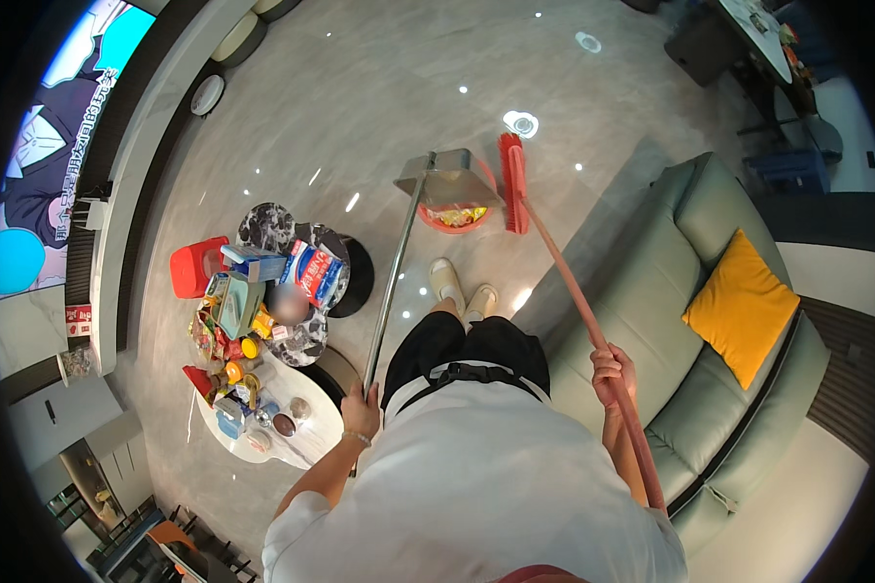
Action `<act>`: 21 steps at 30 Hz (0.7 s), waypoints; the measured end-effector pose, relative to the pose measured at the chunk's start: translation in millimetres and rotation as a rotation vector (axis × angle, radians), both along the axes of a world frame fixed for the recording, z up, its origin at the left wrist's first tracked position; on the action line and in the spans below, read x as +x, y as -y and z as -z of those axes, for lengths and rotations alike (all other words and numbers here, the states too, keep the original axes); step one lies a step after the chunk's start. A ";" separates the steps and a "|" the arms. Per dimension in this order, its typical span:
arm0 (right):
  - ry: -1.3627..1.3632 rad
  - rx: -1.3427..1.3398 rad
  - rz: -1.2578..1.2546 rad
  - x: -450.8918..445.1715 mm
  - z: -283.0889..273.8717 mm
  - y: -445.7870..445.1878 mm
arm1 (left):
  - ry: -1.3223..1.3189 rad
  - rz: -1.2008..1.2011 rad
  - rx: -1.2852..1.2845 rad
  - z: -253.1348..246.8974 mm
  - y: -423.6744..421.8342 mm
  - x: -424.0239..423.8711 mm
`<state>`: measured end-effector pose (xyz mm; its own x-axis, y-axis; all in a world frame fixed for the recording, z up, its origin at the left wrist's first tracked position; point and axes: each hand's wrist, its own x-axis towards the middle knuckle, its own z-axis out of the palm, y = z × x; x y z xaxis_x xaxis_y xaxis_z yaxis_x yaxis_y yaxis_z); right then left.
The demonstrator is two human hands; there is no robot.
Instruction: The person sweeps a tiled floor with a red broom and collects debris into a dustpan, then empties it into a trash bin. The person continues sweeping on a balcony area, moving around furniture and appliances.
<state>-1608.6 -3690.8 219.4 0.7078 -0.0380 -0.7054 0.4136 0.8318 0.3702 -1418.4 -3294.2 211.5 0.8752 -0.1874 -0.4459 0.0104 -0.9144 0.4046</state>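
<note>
My left hand (361,415) grips the metal handle of a long-handled dustpan. The steel pan (456,186) is held over a round red bin (452,227), covering much of its mouth; yellow and clear wrappers (458,216) show inside the bin. Around the pink handle of a broom is my right hand (614,375). The broom's red bristle head (512,182) stands just right of the bin, its bristles spread lengthwise. Whether the pan holds anything cannot be told. Both my feet, in pale slippers (445,279), are on the floor below the bin.
To the left, low marble-topped tables (313,444) carry packages, jars and cups; a red container (193,268) is beside them. A green leather sofa (627,291) with a yellow cushion (741,310) stands close on the right. Grey glossy floor (379,95) stretches ahead.
</note>
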 end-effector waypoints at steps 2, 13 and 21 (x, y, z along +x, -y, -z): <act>-0.005 -0.012 -0.006 0.1 -2.3 0.0 | 0.023 -0.014 -0.003 13.9 8.7 5.4; -0.018 0.010 -0.027 -2.7 -2.7 6.0 | -0.093 0.074 0.281 66.1 46.0 23.8; 0.049 0.011 -0.006 -5.9 2.6 9.0 | -0.198 0.019 0.397 129.4 8.2 7.2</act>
<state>-1614.5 -3699.8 216.7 0.7416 -0.0261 -0.6703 0.3899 0.8299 0.3990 -1411.2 -3302.4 82.1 0.7639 0.0175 -0.6451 0.0343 -0.9993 0.0135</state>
